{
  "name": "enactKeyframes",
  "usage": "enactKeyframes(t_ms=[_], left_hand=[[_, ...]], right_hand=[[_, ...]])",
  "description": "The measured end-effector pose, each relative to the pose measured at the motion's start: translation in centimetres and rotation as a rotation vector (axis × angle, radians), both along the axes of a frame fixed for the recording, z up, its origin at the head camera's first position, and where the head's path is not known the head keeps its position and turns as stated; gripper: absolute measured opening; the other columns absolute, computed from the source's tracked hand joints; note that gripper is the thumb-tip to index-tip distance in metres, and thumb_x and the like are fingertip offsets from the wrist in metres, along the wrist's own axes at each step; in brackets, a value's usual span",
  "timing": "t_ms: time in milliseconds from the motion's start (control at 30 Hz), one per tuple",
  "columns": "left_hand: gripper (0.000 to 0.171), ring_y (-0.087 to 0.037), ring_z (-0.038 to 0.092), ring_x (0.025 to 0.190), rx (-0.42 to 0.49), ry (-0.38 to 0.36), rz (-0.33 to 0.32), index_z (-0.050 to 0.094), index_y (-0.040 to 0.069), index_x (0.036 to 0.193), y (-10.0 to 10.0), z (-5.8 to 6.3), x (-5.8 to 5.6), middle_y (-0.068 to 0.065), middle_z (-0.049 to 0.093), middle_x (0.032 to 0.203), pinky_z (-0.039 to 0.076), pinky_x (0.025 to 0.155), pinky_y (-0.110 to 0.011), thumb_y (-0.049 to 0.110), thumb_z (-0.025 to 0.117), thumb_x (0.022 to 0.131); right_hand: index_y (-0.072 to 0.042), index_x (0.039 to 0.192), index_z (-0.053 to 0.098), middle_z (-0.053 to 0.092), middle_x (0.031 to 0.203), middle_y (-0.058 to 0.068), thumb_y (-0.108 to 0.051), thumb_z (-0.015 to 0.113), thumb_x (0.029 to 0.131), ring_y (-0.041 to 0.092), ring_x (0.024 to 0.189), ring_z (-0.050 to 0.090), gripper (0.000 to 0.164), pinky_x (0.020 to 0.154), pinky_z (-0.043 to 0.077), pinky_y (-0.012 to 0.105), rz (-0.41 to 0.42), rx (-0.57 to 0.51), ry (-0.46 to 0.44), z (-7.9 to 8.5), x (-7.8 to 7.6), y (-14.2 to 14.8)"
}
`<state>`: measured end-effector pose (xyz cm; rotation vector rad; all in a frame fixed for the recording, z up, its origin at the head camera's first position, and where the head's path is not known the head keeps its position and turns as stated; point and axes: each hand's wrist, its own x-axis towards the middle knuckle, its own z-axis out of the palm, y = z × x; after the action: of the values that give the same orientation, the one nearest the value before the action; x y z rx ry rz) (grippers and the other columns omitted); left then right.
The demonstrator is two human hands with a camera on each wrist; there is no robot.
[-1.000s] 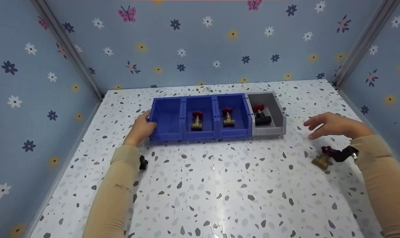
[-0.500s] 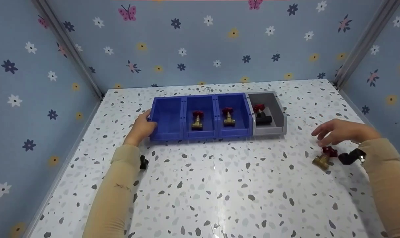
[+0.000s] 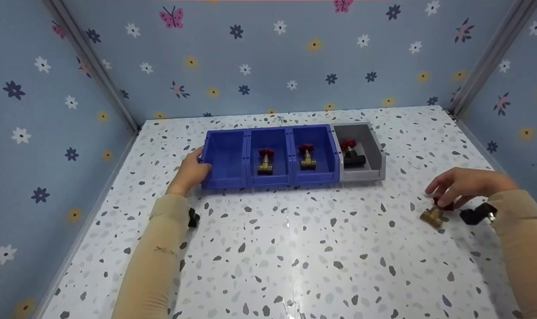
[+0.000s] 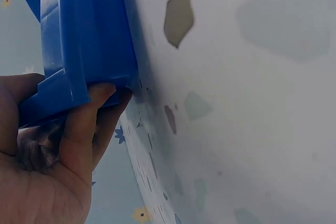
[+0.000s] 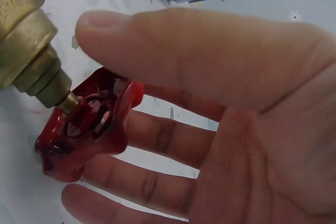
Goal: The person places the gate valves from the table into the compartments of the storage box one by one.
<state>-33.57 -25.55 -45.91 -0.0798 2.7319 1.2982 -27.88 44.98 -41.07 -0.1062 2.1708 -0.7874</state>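
Observation:
My left hand grips the left wall of the leftmost blue storage bin, thumb inside the wall and fingers outside. In the left wrist view, those fingers lie against the blue plastic. My right hand is around the red handwheel of a brass gate valve on the table. Seen from the right wrist, the red handwheel sits between the straight thumb and the loosely extended fingers behind it. The brass body points away from the palm.
Two middle blue bins each hold a brass valve with a red handle. A grey bin at the row's right end holds a black valve with a red handle. Flowered panels enclose the speckled table.
My right hand has moved right and down from beside the grey bin to the brass valve's red handwheel. The left hand has stayed on the blue bin, and the bins have not moved.

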Motion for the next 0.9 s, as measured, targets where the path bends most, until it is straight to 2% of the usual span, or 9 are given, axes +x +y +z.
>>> enactKeyframes(t_ms=[267, 433, 700, 900], left_hand=[[0.078, -0.045, 0.036, 0.161, 0.005, 0.017, -0.007, 0.025, 0.006, 0.173, -0.04, -0.11, -0.1, -0.028, 0.037, 0.172, 0.028, 0.133, -0.059, 0.007, 0.05, 0.099], [0.078, -0.044, 0.035, 0.162, 0.002, -0.008, 0.008, 0.024, 0.008, 0.174, 0.1, 0.1, 0.05, -0.027, 0.036, 0.173, 0.028, 0.133, -0.06, 0.007, 0.049, 0.1], [0.079, -0.044, 0.035, 0.162, 0.01, -0.023, 0.008, 0.023, 0.008, 0.174, 0.26, 0.32, 0.26, -0.027, 0.036, 0.173, 0.027, 0.134, -0.059, 0.007, 0.049, 0.1], [0.08, -0.043, 0.039, 0.16, 0.022, -0.014, 0.004, 0.023, 0.008, 0.174, 0.12, 0.29, 0.21, -0.027, 0.038, 0.172, 0.029, 0.133, -0.059, 0.007, 0.049, 0.099]], right_hand=[[0.009, 0.137, 0.064, 0.067, 0.116, 0.004, 0.001, 0.071, 0.096, 0.016, 0.103, 0.066, 0.042, 0.093, 0.062, 0.035, -0.014, -0.004, -0.003, -0.18, 0.29, -0.14], [0.01, 0.131, 0.068, 0.068, 0.11, 0.003, 0.003, 0.073, 0.093, 0.015, 0.097, 0.067, 0.039, 0.087, 0.061, 0.029, -0.016, 0.007, -0.002, -0.36, 0.35, -0.3], [0.01, 0.124, 0.071, 0.073, 0.107, 0.002, 0.006, 0.068, 0.088, 0.014, 0.094, 0.067, 0.036, 0.086, 0.06, 0.028, 0.019, 0.052, 0.021, -0.46, 0.37, -0.28], [0.012, 0.124, 0.07, 0.073, 0.101, 0.002, 0.006, 0.066, 0.089, 0.013, 0.088, 0.067, 0.036, 0.081, 0.061, 0.029, -0.006, 0.017, 0.038, -0.39, 0.23, -0.56]])
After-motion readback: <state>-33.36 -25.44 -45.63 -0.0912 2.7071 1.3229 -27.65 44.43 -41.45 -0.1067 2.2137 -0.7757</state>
